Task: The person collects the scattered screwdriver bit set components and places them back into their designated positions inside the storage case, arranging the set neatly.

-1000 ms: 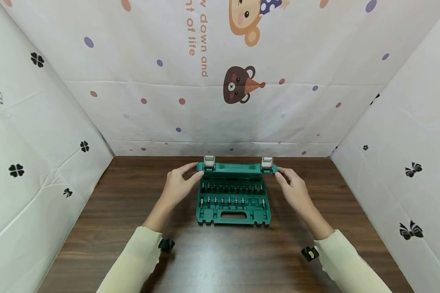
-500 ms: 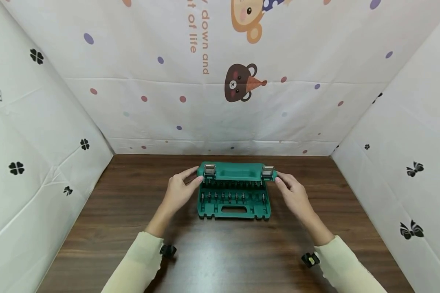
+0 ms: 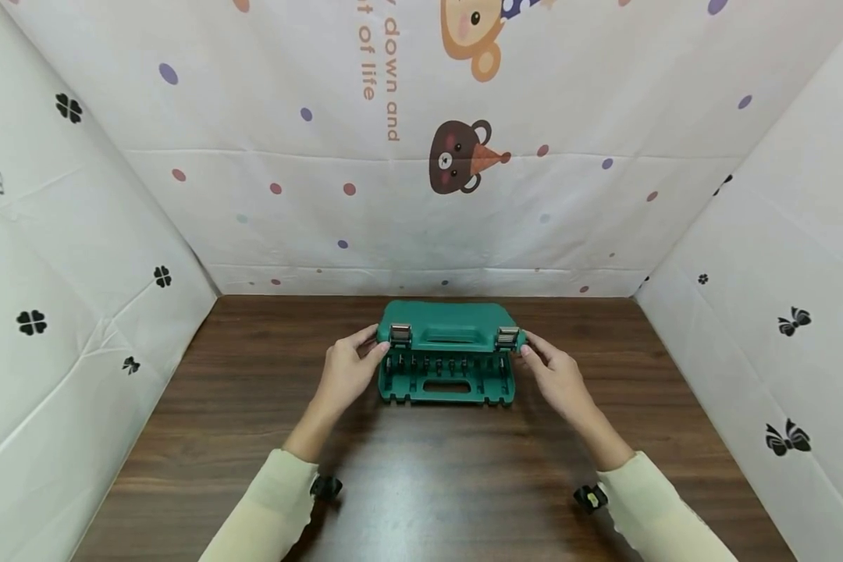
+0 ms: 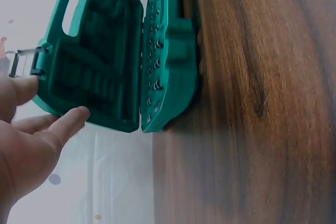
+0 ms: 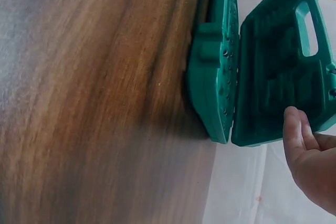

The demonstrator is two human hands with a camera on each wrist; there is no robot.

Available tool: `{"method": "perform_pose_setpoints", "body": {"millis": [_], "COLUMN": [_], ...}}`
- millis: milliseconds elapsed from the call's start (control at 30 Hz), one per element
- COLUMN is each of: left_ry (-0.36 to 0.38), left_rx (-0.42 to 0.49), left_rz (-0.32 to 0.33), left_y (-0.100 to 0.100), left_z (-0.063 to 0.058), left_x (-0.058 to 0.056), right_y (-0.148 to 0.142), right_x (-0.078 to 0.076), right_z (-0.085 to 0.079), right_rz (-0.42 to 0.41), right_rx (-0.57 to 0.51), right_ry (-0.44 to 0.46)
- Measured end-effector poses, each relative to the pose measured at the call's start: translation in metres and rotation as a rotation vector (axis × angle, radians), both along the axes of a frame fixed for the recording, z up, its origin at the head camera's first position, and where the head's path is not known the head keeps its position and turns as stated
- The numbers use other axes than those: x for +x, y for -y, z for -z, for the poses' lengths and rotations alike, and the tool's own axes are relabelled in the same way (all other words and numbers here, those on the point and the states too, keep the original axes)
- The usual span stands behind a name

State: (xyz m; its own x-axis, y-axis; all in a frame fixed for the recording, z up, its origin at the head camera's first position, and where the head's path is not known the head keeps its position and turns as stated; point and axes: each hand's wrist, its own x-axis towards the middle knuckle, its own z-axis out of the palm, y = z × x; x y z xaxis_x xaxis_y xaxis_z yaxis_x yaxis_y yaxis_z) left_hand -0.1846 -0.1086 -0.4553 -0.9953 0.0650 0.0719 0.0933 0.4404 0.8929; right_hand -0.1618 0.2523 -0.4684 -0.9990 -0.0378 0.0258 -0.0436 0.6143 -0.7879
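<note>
A green plastic socket-set case (image 3: 392, 393) stands on the table with its lid (image 3: 449, 314) tilted partway over the base. My left hand (image 3: 343, 376) pinches the lid's left front corner between thumb and fingers, beside a metal latch (image 3: 401, 334). On the other side, my right hand (image 3: 558, 382) pinches the right front corner near a second latch (image 3: 507, 336). Small dark metal bits or sockets (image 3: 439, 365) stand in a row in the base; the lid hides those behind. The left wrist view shows the lid's moulded inside (image 4: 107, 56), with fingertips (image 4: 79, 115) on its edge.
A dark brown wooden table (image 3: 421, 484) carries the case near its back edge. White printed sheets (image 3: 288, 226) rise behind and at both sides. Dark wrist cameras (image 3: 326, 488) sit at the cuffs of the pale sleeves.
Both hands have swung the lid forward and down from nearly upright, so its outer face now shows and the back row of sockets is covered.
</note>
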Motion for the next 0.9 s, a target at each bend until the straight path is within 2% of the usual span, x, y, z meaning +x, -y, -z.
{"method": "perform_pose_setpoints", "body": {"millis": [167,433,600,767,900], "left_ry": [0.041,0.171,0.259,0.286,0.319], "left_rx": [0.04,0.208,0.319,0.311,0.353], "left_rz": [-0.01,-0.014,-0.014,-0.004,0.023], "left_y": [-0.003,0.0,0.001,0.002,0.001], "left_z": [0.003,0.012,0.013,0.017,0.023], "left_x": [0.001,0.001,0.0,0.001,0.002], "right_y": [0.001,-0.001,-0.003,-0.001,0.002], "right_x": [0.001,0.001,0.001,0.0,0.0], "right_z": [0.003,0.008,0.012,0.017,0.022], "right_rz": [-0.019,-0.033,-0.059,-0.067,-0.064], "right_rx": [-0.003,-0.056,-0.172,-0.254,-0.298], "right_ry": [0.026,0.081,0.128,0.189,0.221]}}
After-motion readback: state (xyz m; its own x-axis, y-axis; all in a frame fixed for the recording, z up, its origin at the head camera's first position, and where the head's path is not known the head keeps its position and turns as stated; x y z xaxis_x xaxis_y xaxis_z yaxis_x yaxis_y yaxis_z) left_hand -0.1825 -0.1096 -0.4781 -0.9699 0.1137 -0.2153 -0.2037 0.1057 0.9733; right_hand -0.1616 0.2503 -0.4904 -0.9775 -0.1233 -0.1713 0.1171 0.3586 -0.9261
